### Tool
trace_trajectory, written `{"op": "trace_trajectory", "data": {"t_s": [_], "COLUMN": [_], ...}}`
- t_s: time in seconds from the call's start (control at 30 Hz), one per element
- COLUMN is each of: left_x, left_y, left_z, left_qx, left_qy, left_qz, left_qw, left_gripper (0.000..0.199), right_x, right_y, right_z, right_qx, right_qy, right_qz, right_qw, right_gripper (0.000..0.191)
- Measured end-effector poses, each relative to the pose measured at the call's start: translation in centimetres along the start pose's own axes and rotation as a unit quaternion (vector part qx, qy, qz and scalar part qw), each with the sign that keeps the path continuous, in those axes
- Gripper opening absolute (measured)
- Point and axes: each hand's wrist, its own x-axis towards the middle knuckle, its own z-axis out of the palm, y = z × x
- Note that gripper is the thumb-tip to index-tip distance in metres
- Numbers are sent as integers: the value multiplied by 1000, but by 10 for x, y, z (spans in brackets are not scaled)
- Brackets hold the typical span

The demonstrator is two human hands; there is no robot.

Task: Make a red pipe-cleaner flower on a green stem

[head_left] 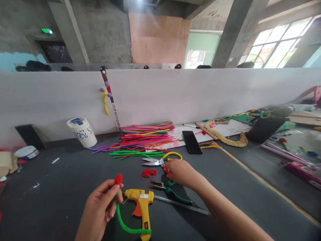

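Observation:
My left hand (pixel 101 204) pinches a red fuzzy pipe-cleaner flower (pixel 118 179) on a green stem (pixel 122 223). The stem curves down across the handle of a yellow glue gun (pixel 143 204), which lies on its side with a clear glue stick (pixel 180 205) out of its back. My right hand (pixel 179 172) is closed over the table, with a small red pipe-cleaner piece (pixel 165 168) at its fingertips. Scissors (pixel 154 162) with a yellow handle lie just beyond it, partly covered. Green-handled pliers (pixel 177 195) lie below that hand. Left of it is a little pile of red curled pieces (pixel 148 173).
Behind lie a heap of coloured pipe cleaners (pixel 147 135) and green ones (pixel 136 154). A black phone (pixel 192 142), a white cup (pixel 82 133) and a curved cardboard piece (pixel 233 140) stand or lie near the white partition (pixel 160 97). A decorated stick (pixel 110 97) leans there.

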Motion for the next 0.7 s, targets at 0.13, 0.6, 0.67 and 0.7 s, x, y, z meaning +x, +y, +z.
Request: {"op": "trace_trajectory", "data": {"t_s": [0.13,0.6,0.67,0.7], "left_x": [-1,-35,-38,-39], "left_y": [3,4,3,2], "left_z": [4,22,22,22], "left_qx": [-8,4,-4,-6], "left_qy": [18,50,55,58], "left_qz": [5,92,100,105], "left_qw": [1000,995,993,993], "left_gripper": [26,28,30,30], "right_x": [-24,-45,-43,-43], "right_y": [-5,-5,-6,-6], "right_z": [9,39,38,38], "right_qx": [-4,80,111,150], "right_qy": [-20,56,61,67], "right_qz": [-10,-109,-100,-86], "right_qw": [1000,989,987,983], "right_gripper": [26,18,12,9]}}
